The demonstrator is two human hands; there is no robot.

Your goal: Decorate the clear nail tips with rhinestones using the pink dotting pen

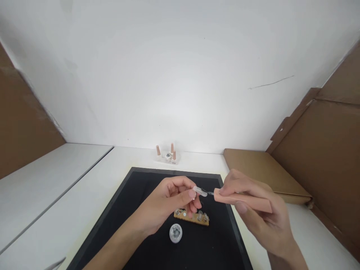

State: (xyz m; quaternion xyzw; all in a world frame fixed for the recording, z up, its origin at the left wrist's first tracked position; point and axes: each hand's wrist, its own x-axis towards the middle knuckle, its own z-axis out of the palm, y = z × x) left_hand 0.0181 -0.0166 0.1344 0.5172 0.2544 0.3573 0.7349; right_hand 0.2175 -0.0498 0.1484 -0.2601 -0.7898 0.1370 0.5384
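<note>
My left hand [171, 200] pinches one end of a small, pale, nail-shaped piece [200, 191] between thumb and fingertips. My right hand [258, 210] is closed round a long peach-coloured handle [242, 200]. A thin dark brush tip reaches left from this handle to the pale piece and appears to touch it. Below my left hand lies a narrow yellowish strip [194, 219] bearing several small clear pieces, partly hidden by my fingers. Just in front of the strip stands a round white container [176, 233] with something shiny inside.
Both hands are over a black mat [152, 225] on a white table [70, 180]. At the back, a clear tray [163, 161] holds peach-capped bottles [174, 156]. A flat cardboard box [253, 165] lies at the back right. Brown cardboard panels flank the table.
</note>
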